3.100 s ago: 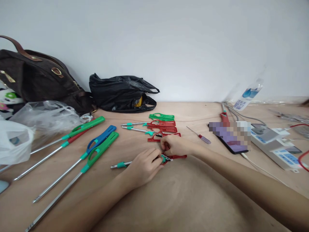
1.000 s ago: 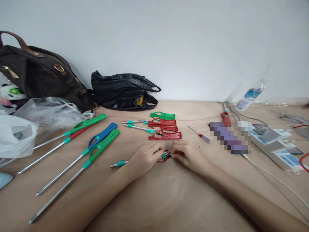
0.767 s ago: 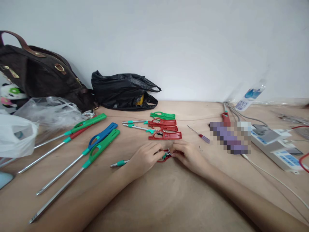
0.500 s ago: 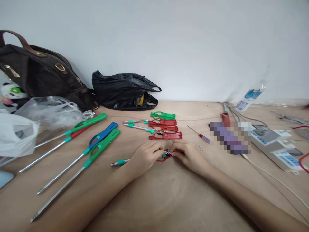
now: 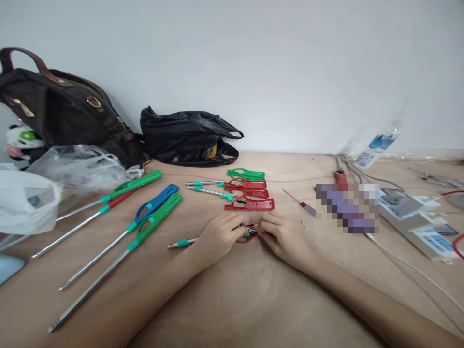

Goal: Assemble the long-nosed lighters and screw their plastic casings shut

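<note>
The right hand has come down from beside the opened red handle at twelve o'clock to the red stick lighter on the desk, so both hands now meet at its exposed inner parts. The left hand grasps the lighter, barrel towards nine o'clock. The right fingertips are bunched at its open casing; whether they pinch a part, I cannot tell. Forearms enter from eight and four o'clock, palms low, fingers curled inward. The screwdriver lies at two o'clock.
</note>
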`<state>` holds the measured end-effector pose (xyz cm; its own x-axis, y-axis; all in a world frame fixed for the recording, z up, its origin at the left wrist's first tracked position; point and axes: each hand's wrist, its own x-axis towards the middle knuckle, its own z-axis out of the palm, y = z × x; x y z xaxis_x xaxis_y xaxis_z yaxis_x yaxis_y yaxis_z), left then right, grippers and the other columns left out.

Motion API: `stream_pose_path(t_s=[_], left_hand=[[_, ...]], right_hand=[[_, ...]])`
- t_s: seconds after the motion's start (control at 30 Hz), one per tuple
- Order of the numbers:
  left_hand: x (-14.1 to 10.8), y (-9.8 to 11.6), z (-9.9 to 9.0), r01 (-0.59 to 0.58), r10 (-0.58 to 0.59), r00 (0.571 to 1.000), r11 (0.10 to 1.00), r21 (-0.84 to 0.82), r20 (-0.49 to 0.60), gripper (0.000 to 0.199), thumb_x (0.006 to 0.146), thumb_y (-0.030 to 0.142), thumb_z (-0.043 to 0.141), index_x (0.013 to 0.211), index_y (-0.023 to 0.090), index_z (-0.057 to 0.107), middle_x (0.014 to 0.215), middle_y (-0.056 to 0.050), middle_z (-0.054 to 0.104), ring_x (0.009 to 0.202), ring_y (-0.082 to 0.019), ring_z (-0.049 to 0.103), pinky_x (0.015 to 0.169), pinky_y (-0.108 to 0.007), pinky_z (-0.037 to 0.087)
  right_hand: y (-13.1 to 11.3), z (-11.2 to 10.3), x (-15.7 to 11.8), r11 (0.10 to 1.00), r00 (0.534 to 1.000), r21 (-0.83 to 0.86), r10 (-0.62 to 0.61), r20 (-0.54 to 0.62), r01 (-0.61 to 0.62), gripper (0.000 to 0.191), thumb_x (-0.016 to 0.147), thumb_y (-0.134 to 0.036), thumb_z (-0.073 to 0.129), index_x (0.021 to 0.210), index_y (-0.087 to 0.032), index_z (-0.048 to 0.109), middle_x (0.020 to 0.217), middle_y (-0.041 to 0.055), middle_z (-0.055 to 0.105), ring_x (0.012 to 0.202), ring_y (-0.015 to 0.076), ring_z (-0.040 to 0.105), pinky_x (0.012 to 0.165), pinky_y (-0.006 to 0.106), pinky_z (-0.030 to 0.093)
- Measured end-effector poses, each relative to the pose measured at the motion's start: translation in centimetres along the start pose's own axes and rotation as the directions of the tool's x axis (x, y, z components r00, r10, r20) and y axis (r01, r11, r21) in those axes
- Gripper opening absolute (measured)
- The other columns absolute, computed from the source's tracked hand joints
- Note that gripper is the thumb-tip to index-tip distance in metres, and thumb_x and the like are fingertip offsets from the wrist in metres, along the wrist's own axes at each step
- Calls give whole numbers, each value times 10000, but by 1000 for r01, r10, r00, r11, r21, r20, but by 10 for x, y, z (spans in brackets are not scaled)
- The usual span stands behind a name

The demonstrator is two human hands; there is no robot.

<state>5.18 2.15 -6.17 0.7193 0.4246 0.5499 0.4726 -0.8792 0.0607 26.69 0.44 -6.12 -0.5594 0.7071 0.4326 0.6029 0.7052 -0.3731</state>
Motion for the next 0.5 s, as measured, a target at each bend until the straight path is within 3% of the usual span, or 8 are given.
stream_pose_path(t_s=[0.13,0.27,0.5], left_hand=[[2,1,-2,-9,9,1000,1000,22,11,300,987,155,421,759,140,616,825,-51,609,746,-164,535,674,-270,445],[-1,1,-4,-6,5,999,1000,18,46,304,990,164,411,780,134,628,793,-51,592,711,-161,530,644,-262,443],[-8,5,-9,-24,21,997,999,38,68,315,972,94,337,920,131,645,846,-67,642,753,-177,595,665,-285,497]], right_hand=[[-1,-4,-8,972,990,-189,-131,45,137,234,921,-114,428,919,-150,660,887,99,639,802,221,572,675,342,498],[1,-3,-14,943,978,-261,-198,63,208,293,911,-65,395,1021,-121,660,941,126,648,863,238,592,742,382,525],[1,-3,-13,980,991,-148,-127,33,130,288,899,-90,425,1044,-157,664,969,117,647,892,240,599,748,396,542]])
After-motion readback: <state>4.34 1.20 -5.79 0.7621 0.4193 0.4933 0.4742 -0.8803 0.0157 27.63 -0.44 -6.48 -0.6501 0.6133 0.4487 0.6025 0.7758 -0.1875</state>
